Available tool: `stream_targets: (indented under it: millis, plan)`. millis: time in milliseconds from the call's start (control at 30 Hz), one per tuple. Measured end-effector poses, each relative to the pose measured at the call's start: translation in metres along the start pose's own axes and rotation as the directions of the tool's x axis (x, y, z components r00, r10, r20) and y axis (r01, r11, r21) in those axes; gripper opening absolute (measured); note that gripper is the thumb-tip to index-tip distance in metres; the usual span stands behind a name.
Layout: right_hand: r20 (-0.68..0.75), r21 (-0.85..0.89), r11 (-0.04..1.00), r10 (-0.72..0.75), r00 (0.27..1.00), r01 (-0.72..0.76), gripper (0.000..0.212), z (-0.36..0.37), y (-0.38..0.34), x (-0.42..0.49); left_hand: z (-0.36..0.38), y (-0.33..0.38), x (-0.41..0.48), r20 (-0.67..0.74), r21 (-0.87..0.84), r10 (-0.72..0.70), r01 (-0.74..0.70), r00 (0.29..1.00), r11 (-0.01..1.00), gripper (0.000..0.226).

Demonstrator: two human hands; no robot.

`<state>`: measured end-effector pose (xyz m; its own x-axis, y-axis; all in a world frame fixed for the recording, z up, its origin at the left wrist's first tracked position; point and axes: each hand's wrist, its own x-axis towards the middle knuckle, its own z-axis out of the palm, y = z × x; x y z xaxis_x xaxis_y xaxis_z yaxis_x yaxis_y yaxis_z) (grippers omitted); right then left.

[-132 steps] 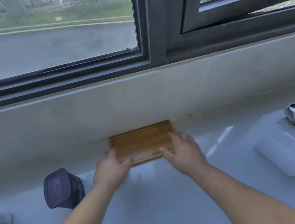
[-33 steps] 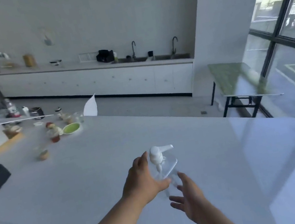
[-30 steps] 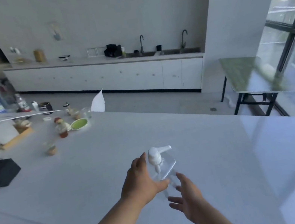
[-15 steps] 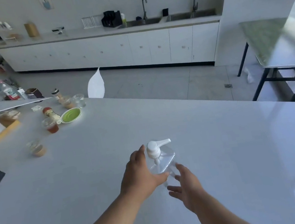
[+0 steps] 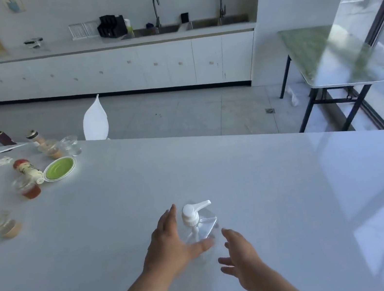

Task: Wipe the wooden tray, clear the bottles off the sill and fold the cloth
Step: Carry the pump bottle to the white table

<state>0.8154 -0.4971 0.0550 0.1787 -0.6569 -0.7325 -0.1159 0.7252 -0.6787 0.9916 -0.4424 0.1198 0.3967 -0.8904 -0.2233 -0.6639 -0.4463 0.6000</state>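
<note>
A clear pump bottle (image 5: 193,215) with a white pump head stands upright on the white counter (image 5: 284,193), near its middle. My left hand (image 5: 170,246) is spread open around the bottle's left side, thumb and fingers apart from it. My right hand (image 5: 242,259) hovers open just to the right and nearer to me, holding nothing. The wooden tray, the cloth and the window sill are out of view.
At the counter's far left are a green-lidded dish (image 5: 59,168), a sauce bottle lying on its side (image 5: 28,169) and several small cups (image 5: 5,225). A white chair back (image 5: 95,121) rises behind the counter edge. A glass-topped table (image 5: 340,60) stands at right by the window.
I turned from the sill and tray to the counter carrying the pump bottle. Since half a second ago my left hand has opened off the bottle, which now stands on the counter.
</note>
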Motion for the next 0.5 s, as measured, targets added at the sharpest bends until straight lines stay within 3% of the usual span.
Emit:
stream_targets:
  millis: [67, 133, 233, 367, 500]
  plan:
    - [-0.099, -0.255, 0.958, -0.160, 0.982, 0.130, 0.060, -0.015, -0.005, -0.015, -0.021, 0.007, 0.001, -0.081, -0.032, 0.013, -0.016, 0.997, 0.999, 0.123]
    - [-0.183, -0.526, 0.821, -0.364, 0.913, 0.222, 0.066, -0.036, -0.011, -0.043, -0.042, 0.022, 0.003, -0.149, 0.026, 0.121, -0.119, 0.981, 0.993, 0.102]
    - [-0.258, -0.782, 0.604, -0.536, 0.804, 0.152, 0.074, -0.075, -0.017, -0.097, -0.052, 0.064, 0.002, -0.115, 0.163, 0.384, -0.364, 0.916, 0.917, 0.073]
    - [-0.385, -0.869, 0.493, -0.628, 0.676, -0.036, 0.083, -0.130, -0.001, -0.179, -0.017, 0.134, -0.030, 0.193, 0.274, 0.593, -0.623, 0.782, 0.733, 0.071]
    - [-0.550, -0.817, 0.539, -0.625, 0.554, -0.203, 0.088, -0.195, 0.048, -0.278, 0.036, 0.200, -0.108, 0.355, 0.197, 0.692, -0.774, 0.629, 0.602, 0.079]
